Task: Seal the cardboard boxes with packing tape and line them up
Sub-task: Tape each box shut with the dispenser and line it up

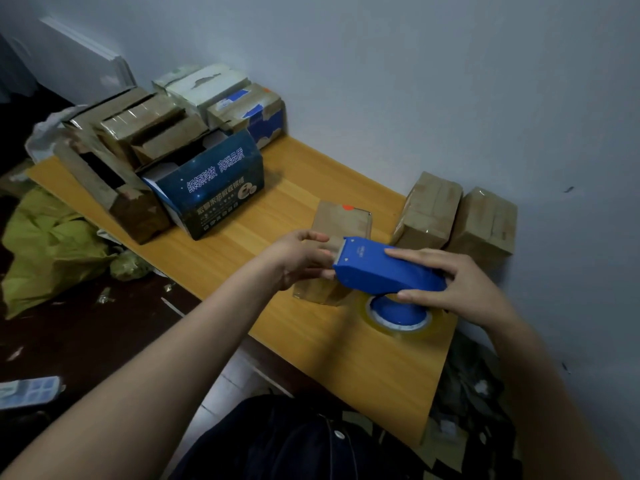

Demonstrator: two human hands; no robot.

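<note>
Small brown cardboard box (341, 223), shiny with tape, red dot (347, 207) on top. Lies on the wooden table (346, 348), near two taped boxes (431, 209) by the wall (415, 98). Left hand (301, 258) curled round its near end. Right hand (460, 285) gripping the blue tape gun (381, 268), nose at the box.

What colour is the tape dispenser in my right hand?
Bright blue. The plastic tape dispenser gripped by the right hand shows best in the head view.
</note>
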